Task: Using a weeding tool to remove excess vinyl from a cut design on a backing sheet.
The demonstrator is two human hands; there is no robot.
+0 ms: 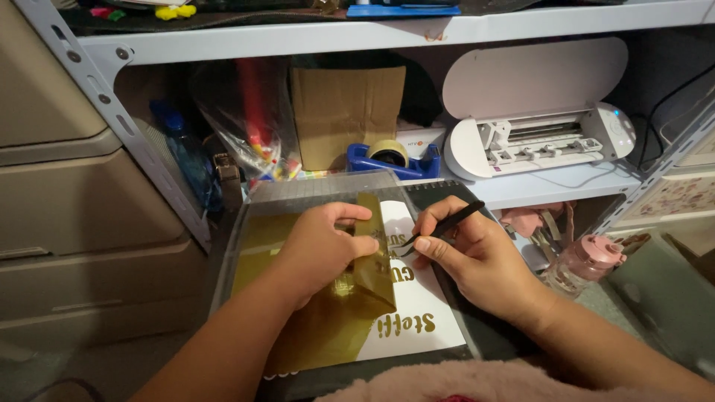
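Observation:
My left hand (322, 249) pinches a strip of gold vinyl (371, 257) and folds it back off a white backing sheet (436, 301), where gold letters stay stuck. My right hand (477, 257) holds black tweezers (439, 229), their tips touching the sheet just beside the peeled edge. The sheet lies on a clear cutting mat (320, 190) over a dark board on my lap.
A white cutting machine (536, 130) with its lid up sits on the shelf behind. A blue tape dispenser (391, 160), a cardboard box (346, 112) and a plastic bag stand to its left. A pink bottle (592, 257) is at the right, beige drawers (74, 208) at the left.

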